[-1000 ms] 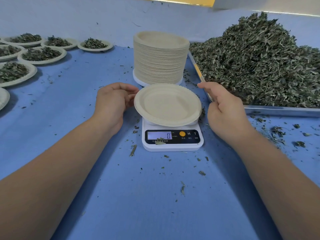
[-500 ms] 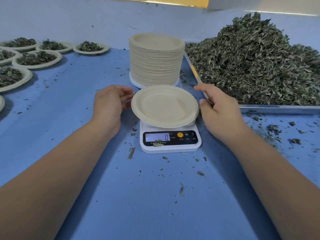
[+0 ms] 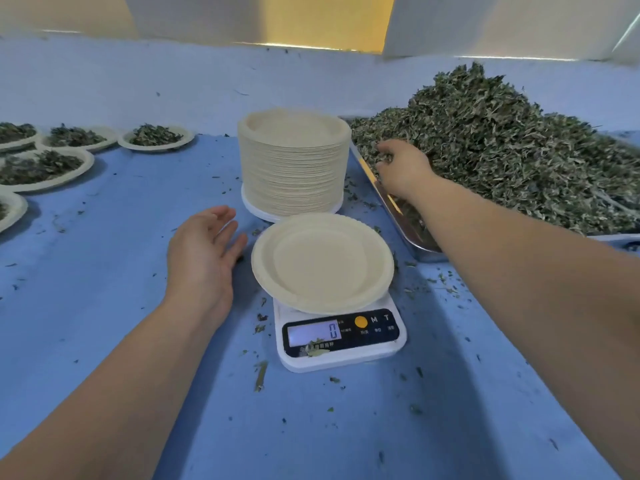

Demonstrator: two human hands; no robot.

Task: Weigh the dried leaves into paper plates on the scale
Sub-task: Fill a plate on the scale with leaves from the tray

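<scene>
Left hand (image 3: 204, 258) hovers flat just left of the scale (image 3: 341, 341), fingers straight and loosely spread, holding nothing. From my feed, the scale sits on the blue table (image 3: 104, 306) and reads 0, with an empty paper plate (image 3: 322, 263) on it. Just behind stands a tall stack of plates (image 3: 294, 161). My right hand (image 3: 403, 168) reaches over the metal tray (image 3: 398, 216) edge, fingers curled into the dried leaves (image 3: 502, 161) heaped there. Filled plates (image 3: 156, 138) sit far left.
</scene>
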